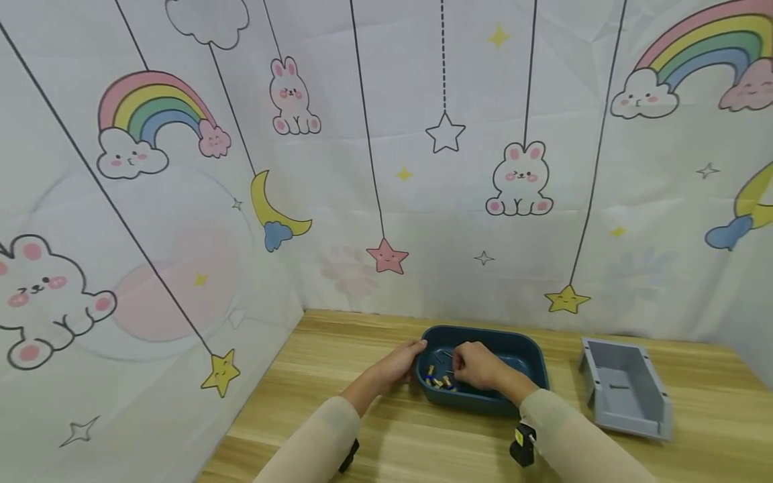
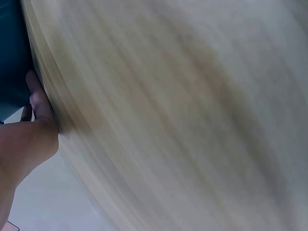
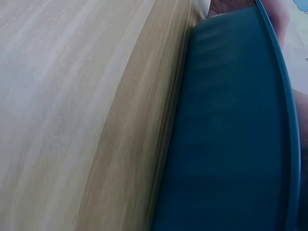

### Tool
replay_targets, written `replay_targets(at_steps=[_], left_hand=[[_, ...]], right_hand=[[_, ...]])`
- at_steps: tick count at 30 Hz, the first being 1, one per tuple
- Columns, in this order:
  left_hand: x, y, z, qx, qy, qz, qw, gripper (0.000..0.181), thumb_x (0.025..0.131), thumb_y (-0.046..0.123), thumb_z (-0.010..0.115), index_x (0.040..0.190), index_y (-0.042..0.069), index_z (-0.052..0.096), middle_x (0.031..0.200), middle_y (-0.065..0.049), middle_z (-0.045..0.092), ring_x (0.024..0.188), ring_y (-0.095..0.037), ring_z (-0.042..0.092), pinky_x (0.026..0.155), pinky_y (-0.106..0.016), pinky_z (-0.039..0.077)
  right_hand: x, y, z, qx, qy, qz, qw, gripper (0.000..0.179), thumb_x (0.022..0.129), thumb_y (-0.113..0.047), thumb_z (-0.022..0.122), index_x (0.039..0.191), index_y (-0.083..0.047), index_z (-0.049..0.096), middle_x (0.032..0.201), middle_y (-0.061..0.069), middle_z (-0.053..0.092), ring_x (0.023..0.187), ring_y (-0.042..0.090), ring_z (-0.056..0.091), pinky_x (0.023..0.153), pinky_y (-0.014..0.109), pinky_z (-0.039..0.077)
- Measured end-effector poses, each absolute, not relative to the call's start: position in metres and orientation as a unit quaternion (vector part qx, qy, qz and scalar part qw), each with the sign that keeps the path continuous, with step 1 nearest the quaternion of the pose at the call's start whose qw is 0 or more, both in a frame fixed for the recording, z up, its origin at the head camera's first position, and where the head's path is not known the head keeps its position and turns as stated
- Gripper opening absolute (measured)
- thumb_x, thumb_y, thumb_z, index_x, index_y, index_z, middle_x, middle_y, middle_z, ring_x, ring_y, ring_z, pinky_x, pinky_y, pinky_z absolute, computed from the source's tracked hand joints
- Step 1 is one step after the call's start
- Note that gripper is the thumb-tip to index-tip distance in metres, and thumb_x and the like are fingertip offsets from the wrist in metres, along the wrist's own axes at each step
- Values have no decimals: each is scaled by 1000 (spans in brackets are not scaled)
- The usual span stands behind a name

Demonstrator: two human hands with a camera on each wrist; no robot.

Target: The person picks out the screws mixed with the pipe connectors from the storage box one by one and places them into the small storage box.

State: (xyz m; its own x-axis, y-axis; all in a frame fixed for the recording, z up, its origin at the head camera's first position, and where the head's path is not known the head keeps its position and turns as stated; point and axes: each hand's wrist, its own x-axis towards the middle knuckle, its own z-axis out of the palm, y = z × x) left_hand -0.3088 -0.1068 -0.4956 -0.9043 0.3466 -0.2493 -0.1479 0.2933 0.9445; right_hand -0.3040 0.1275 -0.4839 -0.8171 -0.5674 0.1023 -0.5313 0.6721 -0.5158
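Observation:
A dark blue tub (image 1: 483,402) stands on the table. My left hand (image 1: 395,362) grips its left end, fingers against the outer wall; in the left wrist view that hand (image 2: 41,103) lies beside the tub wall (image 2: 12,53). Inside the tub, my right hand (image 1: 477,365) has curled fingers at a thin grey screw (image 1: 449,371) and pinches it; the fingertips are partly hidden. Another thin screw (image 1: 439,359) lies nearby. Several brass-coloured fittings with blue parts (image 1: 447,382) sit in the tub's near left corner. The right wrist view shows mostly the tub's outer wall (image 3: 226,130).
To the right stands a grey open-fronted bin (image 1: 634,409), with one small screw (image 1: 619,386) inside. The wood-grain table (image 1: 338,335) meets a white printed cloth (image 1: 447,201) at the back and left. A small black device (image 1: 523,446) sits at the right wrist.

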Motion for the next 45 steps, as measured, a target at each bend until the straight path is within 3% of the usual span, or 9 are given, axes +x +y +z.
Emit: replay_targets(at_steps=[6, 12, 18, 25, 29, 34, 45], left_hand=[[-310, -110, -495, 66, 775, 593, 208, 59, 113, 51, 43, 151, 7, 50, 134, -12, 58, 112, -24, 55, 79, -34, 47], [-310, -110, -496, 73, 775, 589, 216, 59, 113, 49, 41, 153, 6, 47, 128, -12, 61, 98, -21, 57, 74, -32, 45], [-308, -108, -495, 75, 772, 592, 217, 61, 113, 49, 42, 153, 4, 47, 129, -12, 60, 103, -21, 58, 78, -35, 48], [-310, -107, -499, 77, 768, 598, 215, 57, 113, 47, 42, 149, 3, 51, 115, -12, 64, 83, -17, 59, 66, -28, 45], [-310, -108, -498, 78, 772, 594, 212, 58, 113, 49, 42, 150, 5, 51, 120, -11, 62, 90, -18, 57, 69, -31, 45], [-311, -106, -497, 83, 773, 591, 214, 58, 113, 49, 42, 150, 5, 51, 118, -13, 63, 89, -20, 56, 69, -31, 44], [-310, -107, -497, 80, 775, 590, 211, 56, 114, 47, 42, 147, 4, 53, 114, -12, 62, 86, -18, 55, 67, -29, 41]], right_hand=[[-304, 133, -480, -314, 910, -271, 23, 18, 90, 0, 74, 82, -14, 65, 73, -8, 58, 63, 8, 50, 62, 29, 47], [-301, 143, -474, -324, 907, -268, 22, 18, 92, -1, 71, 83, -14, 64, 74, -8, 56, 63, 7, 48, 64, 29, 45], [-295, 149, -463, -331, 903, -273, 25, 17, 94, -1, 70, 84, -14, 65, 75, -7, 56, 64, 7, 48, 65, 29, 45], [-291, 157, -457, -338, 897, -283, 25, 15, 94, -3, 71, 86, -15, 66, 77, -8, 58, 66, 6, 49, 65, 29, 46], [-289, 161, -449, -332, 897, -292, 21, 12, 96, -2, 71, 89, -12, 68, 78, -7, 59, 66, 6, 50, 64, 28, 47], [-284, 166, -439, -329, 894, -305, 18, 7, 96, -2, 71, 91, -7, 69, 79, -7, 60, 67, 7, 51, 64, 28, 47], [-281, 181, -434, -334, 896, -293, -2, 11, 95, -2, 72, 90, -12, 70, 80, -9, 60, 69, 5, 53, 65, 28, 49]])
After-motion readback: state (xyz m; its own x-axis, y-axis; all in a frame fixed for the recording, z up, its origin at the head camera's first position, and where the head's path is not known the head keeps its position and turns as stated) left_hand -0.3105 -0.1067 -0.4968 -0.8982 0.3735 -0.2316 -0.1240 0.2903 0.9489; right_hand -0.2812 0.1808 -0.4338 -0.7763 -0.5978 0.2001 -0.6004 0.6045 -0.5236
